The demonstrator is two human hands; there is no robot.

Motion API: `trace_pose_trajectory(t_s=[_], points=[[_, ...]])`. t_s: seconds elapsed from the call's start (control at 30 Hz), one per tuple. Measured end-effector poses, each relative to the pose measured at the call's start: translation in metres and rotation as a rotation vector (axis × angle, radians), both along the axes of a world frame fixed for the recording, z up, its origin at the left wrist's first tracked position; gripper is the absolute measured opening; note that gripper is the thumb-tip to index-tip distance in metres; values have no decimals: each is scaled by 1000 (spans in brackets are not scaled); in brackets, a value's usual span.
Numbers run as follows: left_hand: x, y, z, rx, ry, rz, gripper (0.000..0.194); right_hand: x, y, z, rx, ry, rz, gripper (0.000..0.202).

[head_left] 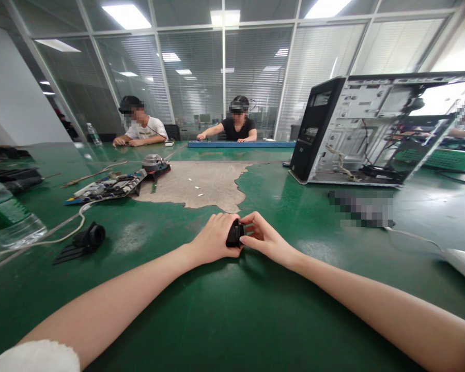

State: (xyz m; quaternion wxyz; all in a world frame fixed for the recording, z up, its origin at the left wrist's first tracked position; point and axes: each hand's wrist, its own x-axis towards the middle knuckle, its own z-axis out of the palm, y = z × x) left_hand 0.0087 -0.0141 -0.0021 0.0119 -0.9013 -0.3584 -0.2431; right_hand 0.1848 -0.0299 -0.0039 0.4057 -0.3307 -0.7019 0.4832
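Note:
A small black block-shaped part [234, 235], its exact kind unclear, is held between both hands just above the green tabletop [232, 310]. My left hand [215, 240] wraps around its left side with the fingers curled over the far edge. From the right, my right hand [265, 238] pinches the part's right end between thumb and fingers. Much of the part is hidden behind the fingers. To the left lies a black plastic piece with a round opening and flat slats [87, 237].
Left of centre are a circuit board [108, 187] and a metal fan-like unit [155, 163]. A plastic bottle [11, 217] stands at far left. An opened computer case [356, 134] is at back right; a blurred dark object [362, 208] lies before it. Two people sit across the table.

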Motion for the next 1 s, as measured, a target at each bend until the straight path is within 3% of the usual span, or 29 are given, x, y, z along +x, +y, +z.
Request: trace_pose_trajectory(t_s=[0.37,0.77,1.0], points=[[0,0,1,-6,-18,-6,54,-1,4,-3,39,-59,-88,23],[0,1,1,2,-6,5,51,-1,-2,1,20,5,-28,21],[0,1,-1,-2,-18,-6,55,0,6,-2,-53,59,-242,22]])
